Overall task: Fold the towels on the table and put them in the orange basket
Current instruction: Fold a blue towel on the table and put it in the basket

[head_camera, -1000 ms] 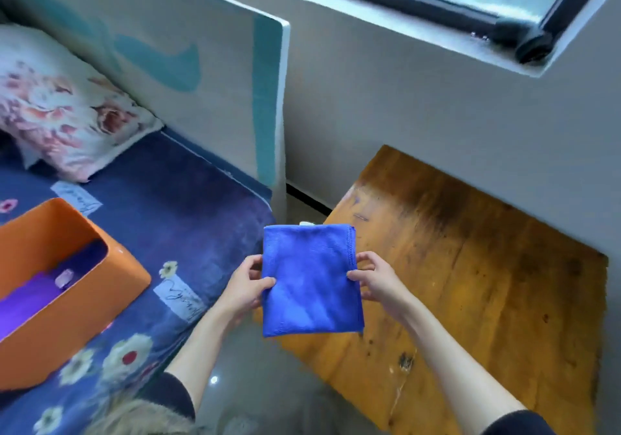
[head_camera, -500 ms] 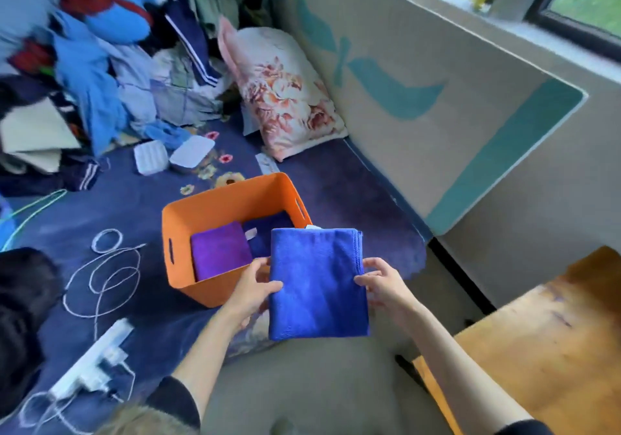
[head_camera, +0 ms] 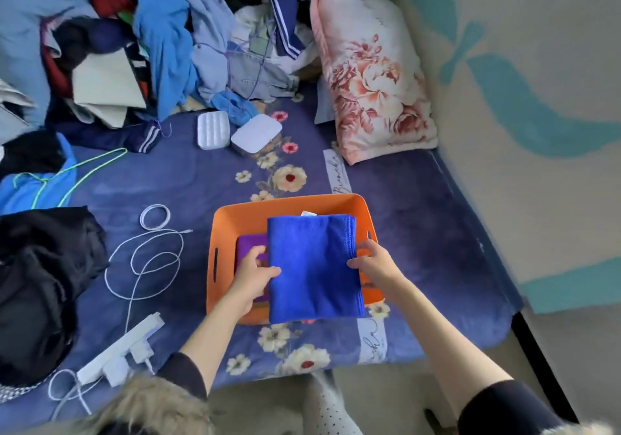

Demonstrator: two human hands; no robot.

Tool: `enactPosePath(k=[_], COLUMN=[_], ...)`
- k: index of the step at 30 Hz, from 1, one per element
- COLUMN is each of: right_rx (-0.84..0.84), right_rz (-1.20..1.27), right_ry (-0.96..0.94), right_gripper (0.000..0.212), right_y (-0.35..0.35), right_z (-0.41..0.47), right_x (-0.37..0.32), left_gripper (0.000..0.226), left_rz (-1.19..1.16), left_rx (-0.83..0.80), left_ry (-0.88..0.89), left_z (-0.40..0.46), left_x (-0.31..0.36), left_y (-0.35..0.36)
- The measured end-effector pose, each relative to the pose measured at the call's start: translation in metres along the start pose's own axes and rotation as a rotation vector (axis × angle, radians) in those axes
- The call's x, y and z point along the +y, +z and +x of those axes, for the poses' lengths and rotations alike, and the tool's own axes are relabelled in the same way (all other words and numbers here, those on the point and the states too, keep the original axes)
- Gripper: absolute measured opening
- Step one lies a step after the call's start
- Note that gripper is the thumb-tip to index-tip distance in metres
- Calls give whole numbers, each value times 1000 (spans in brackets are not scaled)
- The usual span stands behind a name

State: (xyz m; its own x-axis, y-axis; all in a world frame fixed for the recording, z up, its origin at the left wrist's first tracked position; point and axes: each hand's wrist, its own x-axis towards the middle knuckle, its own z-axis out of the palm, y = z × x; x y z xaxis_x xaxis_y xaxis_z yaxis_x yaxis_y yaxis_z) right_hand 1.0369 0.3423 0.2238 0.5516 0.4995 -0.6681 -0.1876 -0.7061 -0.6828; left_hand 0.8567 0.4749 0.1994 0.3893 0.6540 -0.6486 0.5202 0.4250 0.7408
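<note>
My left hand (head_camera: 252, 275) pinches the left edge of the folded blue towel (head_camera: 314, 268), thumb lying on top of the cloth and the other fingers curled beneath it. My right hand (head_camera: 373, 263) pinches the right edge the same way, thumb on top near the stacked folds, fingers tucked under. The towel is a flat rectangle, held level between the two hands at the centre of the frame, with a small white tag (head_camera: 308, 213) showing at its far edge. It hangs directly over the orange basket (head_camera: 232, 224), covering most of the opening; whether it touches the basket rim cannot be told. Inside the basket, at the left, a folded purple towel (head_camera: 252, 241) lies partly hidden under my left hand. The basket stands on a dark blue bedspread (head_camera: 168, 182) printed with flowers. To the left of the basket a white cord (head_camera: 144, 259) loops across the spread, ending at a white power strip (head_camera: 117, 354) in the lower left. A floral pillow (head_camera: 373, 74) leans at the upper right, against a pale panel with teal shapes (head_camera: 524, 98). A heap of clothes (head_camera: 151, 31) fills the upper left, and two white pads (head_camera: 235, 130) lie just below it.
</note>
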Motion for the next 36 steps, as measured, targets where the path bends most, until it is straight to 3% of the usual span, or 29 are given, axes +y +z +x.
enactPosePath(k=[11, 16, 22, 32, 34, 36], right_rx=[-12, 20, 91, 153, 123, 43], right_rz=[-497, -597, -676, -693, -798, -1051], right_ry=[121, 116, 128, 138, 46, -78], right_gripper=[24, 27, 40, 45, 58, 73], right_y=[21, 39, 49, 56, 56, 57], right_z=[124, 148, 168, 188, 181, 175], right_x=[14, 33, 38, 47, 53, 64], left_gripper=[41, 34, 39, 36, 41, 52], left_rz=[74, 79, 117, 221, 389, 753], left_rx=[0, -4, -13, 65, 79, 56], left_ry=[-214, -259, -195, -113, 11, 240], left_z=[113, 138, 166, 190, 180, 168], left_x=[-39, -69, -76, -76, -79, -84], left_y=[61, 78, 88, 93, 90, 86])
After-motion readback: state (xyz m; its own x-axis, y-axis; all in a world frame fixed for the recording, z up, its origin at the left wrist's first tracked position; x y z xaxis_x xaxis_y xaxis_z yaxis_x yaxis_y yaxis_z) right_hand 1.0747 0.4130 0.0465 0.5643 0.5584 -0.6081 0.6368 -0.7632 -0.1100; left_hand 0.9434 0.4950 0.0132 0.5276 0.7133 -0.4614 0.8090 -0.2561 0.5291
